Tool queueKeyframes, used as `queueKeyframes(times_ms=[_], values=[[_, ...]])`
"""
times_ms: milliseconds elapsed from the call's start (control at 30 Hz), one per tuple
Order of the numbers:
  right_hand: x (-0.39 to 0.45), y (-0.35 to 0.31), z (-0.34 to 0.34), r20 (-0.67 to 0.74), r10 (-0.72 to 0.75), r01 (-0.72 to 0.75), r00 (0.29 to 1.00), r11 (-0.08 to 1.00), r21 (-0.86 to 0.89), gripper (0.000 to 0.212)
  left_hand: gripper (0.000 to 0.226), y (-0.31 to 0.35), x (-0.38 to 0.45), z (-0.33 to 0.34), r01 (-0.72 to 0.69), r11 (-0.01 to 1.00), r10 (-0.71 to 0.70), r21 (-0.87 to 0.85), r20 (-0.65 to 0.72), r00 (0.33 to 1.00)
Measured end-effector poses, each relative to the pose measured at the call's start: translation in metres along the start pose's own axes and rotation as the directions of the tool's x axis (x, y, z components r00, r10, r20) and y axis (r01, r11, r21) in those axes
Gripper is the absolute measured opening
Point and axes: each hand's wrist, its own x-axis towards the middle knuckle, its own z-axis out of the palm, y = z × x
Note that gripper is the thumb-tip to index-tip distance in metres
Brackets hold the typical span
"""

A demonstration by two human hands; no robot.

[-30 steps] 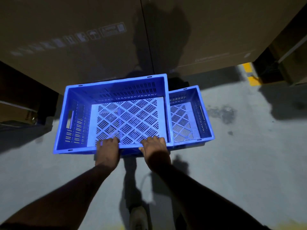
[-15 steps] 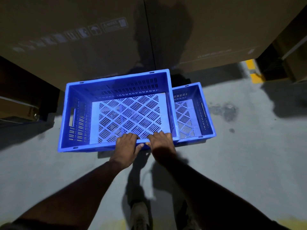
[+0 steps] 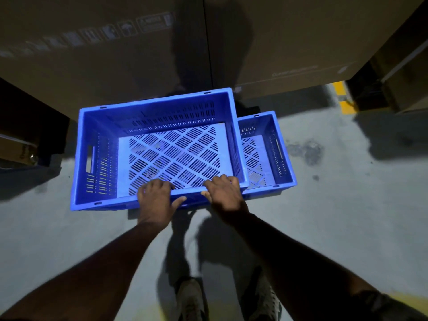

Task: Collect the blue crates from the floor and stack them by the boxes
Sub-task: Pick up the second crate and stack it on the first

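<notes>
2 blue crates: upper crate (image 3: 159, 144) w/ left hand (image 3: 155, 200) & right hand (image 3: 225, 193) clamped on near rim, lower crate (image 3: 268, 154) beneath.

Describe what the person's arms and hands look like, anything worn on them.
Both forearms are bare from the bottom of the frame to the wrists. The left hand and the right hand wear no gloves, and no watch, bracelet or ring shows in the dim light. At the lower right corner a dark sleeve edge seems to begin on the right arm, too shadowed to tell more.

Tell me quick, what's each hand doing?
Left hand: closed on the blue crate's near rim.
Right hand: closed on the same rim.
</notes>
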Motion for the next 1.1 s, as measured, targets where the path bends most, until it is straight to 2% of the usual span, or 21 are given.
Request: queueKeyframes(times_ms=[167,333,433,533,667,833,1000,1100], values=[[0.008,0.015,-0.012,0.115,-0.028,0.027,0.993,1.0,0.01,0.03,0.024,-0.003,-0.004,-0.001,0.016,1.0,-0.016,0.001,0.03,0.999],[0.0,0.04,-0.028,0.01,-0.082,0.082,0.997,0.992,-0.098,0.025,0.021,0.033,-0.007,-0.003,0.066,0.996,-0.065,-0.057,0.023,0.998],[-0.012,0.053,-0.028,-0.03,-0.046,0.042,0.998,0.991,-0.126,0.021,0.023,0.047,-0.007,-0.005,0.039,0.998,-0.037,-0.041,0.041,0.998],[-0.03,0.059,-0.019,-0.062,-0.006,-0.004,0.998,0.987,-0.161,0.029,0.025,0.054,-0.007,-0.003,-0.013,0.999,0.016,-0.048,0.054,0.998],[-0.039,0.068,-0.022,-0.08,0.041,-0.053,0.996,0.986,-0.157,0.039,0.026,0.064,-0.002,-0.004,-0.043,0.998,0.047,-0.056,0.08,0.996],[-0.046,0.064,-0.019,-0.104,0.092,-0.104,0.99,0.988,-0.116,0.029,0.022,0.066,-0.007,0.0,-0.045,0.996,0.048,-0.078,0.033,0.998],[-0.047,0.066,-0.02,-0.112,0.108,-0.119,0.988,0.988,-0.097,0.024,0.024,0.074,-0.004,-0.005,-0.03,0.999,0.032,-0.029,0.062,0.998],[-0.06,0.082,-0.026,-0.174,0.095,-0.117,0.98,0.986,-0.122,0.025,0.023,0.095,-0.006,-0.004,-0.044,0.999,0.044,-0.004,0.085,0.995]])
